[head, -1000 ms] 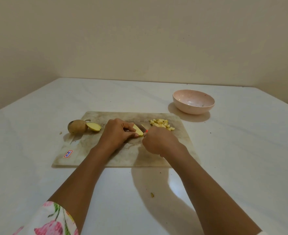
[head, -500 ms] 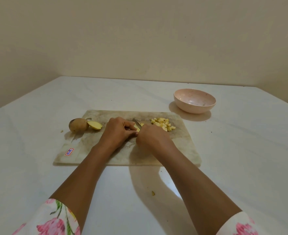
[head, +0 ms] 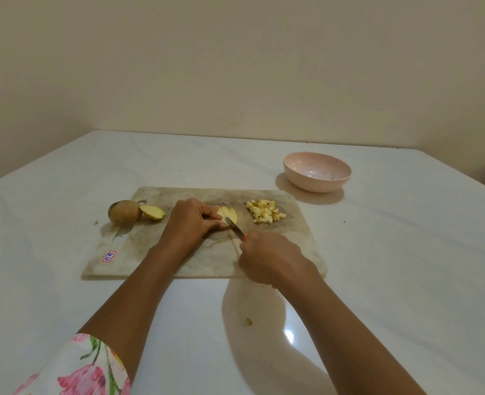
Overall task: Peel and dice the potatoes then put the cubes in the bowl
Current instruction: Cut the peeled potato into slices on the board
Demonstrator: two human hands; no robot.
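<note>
The right grip (head: pixel 269 256) holds the knife (head: pixel 235 228), and the left grip (head: pixel 191 220) pins the potato slices (head: pixel 229 213), so even strokes should fall just clear of it.

White table (head: pixel 406 252) with board (head: pixel 301 238), bowl (head: pixel 306 185)

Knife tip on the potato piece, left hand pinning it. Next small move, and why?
Probably press the knife down through the potato piece for another cut. The left hand pins it on the board, the right hand grips the handle, and the piece is only sliced, unlike the cubes beside it.
</note>
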